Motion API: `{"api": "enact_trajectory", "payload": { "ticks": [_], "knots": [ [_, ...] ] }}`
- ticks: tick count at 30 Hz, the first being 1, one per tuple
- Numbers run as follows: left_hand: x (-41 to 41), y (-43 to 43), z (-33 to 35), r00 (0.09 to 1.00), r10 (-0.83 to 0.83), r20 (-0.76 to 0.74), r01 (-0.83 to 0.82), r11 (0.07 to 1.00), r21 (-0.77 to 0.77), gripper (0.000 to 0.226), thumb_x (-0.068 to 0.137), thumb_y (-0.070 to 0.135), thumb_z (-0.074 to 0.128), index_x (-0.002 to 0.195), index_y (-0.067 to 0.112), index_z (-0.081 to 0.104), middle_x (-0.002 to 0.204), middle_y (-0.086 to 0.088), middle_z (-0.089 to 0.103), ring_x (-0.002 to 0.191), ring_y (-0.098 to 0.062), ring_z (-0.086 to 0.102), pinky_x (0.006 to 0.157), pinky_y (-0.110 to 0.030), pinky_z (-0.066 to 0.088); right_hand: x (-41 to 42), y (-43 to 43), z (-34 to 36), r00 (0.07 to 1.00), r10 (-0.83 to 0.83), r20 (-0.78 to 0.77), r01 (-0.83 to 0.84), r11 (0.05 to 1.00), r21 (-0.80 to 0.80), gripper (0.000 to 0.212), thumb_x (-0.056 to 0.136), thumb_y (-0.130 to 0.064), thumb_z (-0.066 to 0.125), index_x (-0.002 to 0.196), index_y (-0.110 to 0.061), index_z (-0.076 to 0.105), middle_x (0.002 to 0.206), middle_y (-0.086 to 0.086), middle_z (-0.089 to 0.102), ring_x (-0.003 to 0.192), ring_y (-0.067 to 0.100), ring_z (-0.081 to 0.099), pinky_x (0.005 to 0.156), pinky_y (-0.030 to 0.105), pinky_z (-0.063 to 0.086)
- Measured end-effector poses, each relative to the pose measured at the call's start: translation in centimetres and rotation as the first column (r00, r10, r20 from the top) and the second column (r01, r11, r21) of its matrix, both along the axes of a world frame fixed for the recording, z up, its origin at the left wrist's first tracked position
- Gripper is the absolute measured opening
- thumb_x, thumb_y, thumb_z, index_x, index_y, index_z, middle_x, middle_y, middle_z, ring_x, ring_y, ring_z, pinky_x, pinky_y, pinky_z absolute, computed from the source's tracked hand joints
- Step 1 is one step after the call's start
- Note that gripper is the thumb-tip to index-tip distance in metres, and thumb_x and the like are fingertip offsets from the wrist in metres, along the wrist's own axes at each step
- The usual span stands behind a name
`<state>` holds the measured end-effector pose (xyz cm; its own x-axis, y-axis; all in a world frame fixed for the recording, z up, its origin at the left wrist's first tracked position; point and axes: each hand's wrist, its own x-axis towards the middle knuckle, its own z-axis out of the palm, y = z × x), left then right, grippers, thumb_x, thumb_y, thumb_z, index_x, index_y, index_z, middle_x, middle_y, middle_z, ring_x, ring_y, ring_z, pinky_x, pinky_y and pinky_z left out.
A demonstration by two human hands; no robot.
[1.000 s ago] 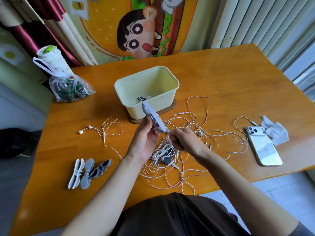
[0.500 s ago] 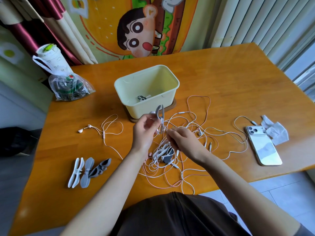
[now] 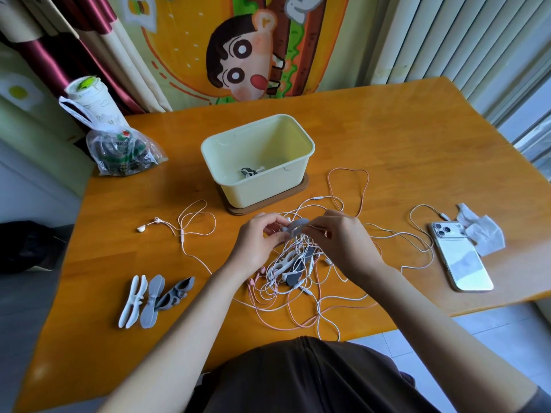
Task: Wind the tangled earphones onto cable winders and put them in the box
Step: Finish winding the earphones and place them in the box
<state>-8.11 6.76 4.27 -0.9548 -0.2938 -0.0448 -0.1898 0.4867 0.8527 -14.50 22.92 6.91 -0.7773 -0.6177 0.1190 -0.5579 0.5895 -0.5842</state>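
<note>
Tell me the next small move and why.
Probably wrap a first turn of cable round the grey winder: the left hand holds it, the right hand seems to pinch that cable beside it, and the tangle below lies unwound on the table.

Table (image 3: 387, 144): varnished wood, glossy, glare on the far side. Box (image 3: 259, 189): smooth pale-yellow plastic, slight sheen; base (image 3: 268, 206) under it brown, matt. Spare winders (image 3: 155, 296): matt white and grey, rubbery-looking. Grey winder (image 3: 295, 226) above the tangle: same matt finish. Earphone cables (image 3: 328, 299): smooth white and pink sheath. Phone (image 3: 459, 260): glossy back. Bag (image 3: 125, 153): clear, crinkled plastic film. Tissue (image 3: 483, 234): white, soft, creased.
</note>
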Motion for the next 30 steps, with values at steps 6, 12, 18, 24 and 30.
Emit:
{"api": "enact_trajectory", "payload": {
  "ticks": [6, 12, 18, 24, 30],
  "knots": [
    [-0.1, -0.8, 0.3, 0.997, -0.067, 0.049, 0.062, 0.994, 0.092, 0.017, 0.085, 0.013, 0.068, 0.101, 0.019, 0.067, 0.096, 0.004, 0.065, 0.086, -0.006, 0.056, 0.068, -0.003, 0.042, 0.5, -0.1, 0.0, 0.996, -0.069, -0.06, 0.063, 0.994, -0.095, 0.017, 0.086, -0.023, 0.065, 0.092, -0.009, 0.072, 0.085, 0.0, 0.063, 0.069, 0.015, 0.058, 0.059, 0.034, 0.053],
    [0.2, -1.6, 0.2, 0.985, -0.125, 0.115, 0.107, 0.983, 0.15, 0.014, 0.088, 0.014, 0.064, 0.1, 0.021, 0.066, 0.098, 0.0, 0.065, 0.092, -0.014, 0.058, 0.079, -0.021, 0.047, 0.5, -0.2, -0.3, 0.995, -0.03, -0.1, 0.026, 0.999, -0.044, 0.015, 0.089, -0.021, 0.061, 0.096, -0.012, 0.071, 0.091, 0.001, 0.064, 0.072, 0.014, 0.056, 0.059, 0.03, 0.05],
    [0.6, -1.8, 0.5, 0.975, -0.179, 0.129, 0.144, 0.959, 0.245, 0.017, 0.089, 0.01, 0.062, 0.097, 0.025, 0.065, 0.1, 0.0, 0.065, 0.097, -0.019, 0.059, 0.085, -0.028, 0.05, 0.0, -0.5, -0.6, 0.993, -0.046, 0.112, 0.052, 0.997, -0.051, 0.021, 0.094, -0.023, 0.053, 0.094, -0.01, 0.068, 0.085, 0.003, 0.068, 0.071, 0.017, 0.062, 0.064, 0.033, 0.053],
    [0.8, -2.1, 1.0, 0.96, -0.258, 0.111, 0.175, 0.858, 0.484, 0.017, 0.089, 0.007, 0.058, 0.099, 0.019, 0.064, 0.09, 0.001, 0.065, 0.086, -0.008, 0.061, 0.073, -0.019, 0.05, -0.5, -0.5, 0.0, 0.94, -0.01, 0.341, 0.079, 0.979, -0.188, 0.014, 0.094, -0.02, 0.053, 0.085, -0.015, 0.062, 0.075, -0.009, 0.065, 0.059, -0.002, 0.059, 0.055, 0.011, 0.045],
    [0.5, -1.0, 1.6, 0.999, -0.043, -0.015, 0.036, 0.514, 0.857, 0.022, 0.081, 0.002, 0.053, 0.098, 0.013, 0.06, 0.082, 0.003, 0.071, 0.08, -0.011, 0.064, 0.077, -0.023, 0.052, 0.0, -1.2, 0.0, 0.86, 0.007, 0.511, 0.166, 0.942, -0.293, 0.022, 0.095, -0.021, 0.051, 0.082, -0.012, 0.066, 0.069, -0.003, 0.066, 0.051, -0.001, 0.051, 0.049, 0.01, 0.037]
  ]
}}
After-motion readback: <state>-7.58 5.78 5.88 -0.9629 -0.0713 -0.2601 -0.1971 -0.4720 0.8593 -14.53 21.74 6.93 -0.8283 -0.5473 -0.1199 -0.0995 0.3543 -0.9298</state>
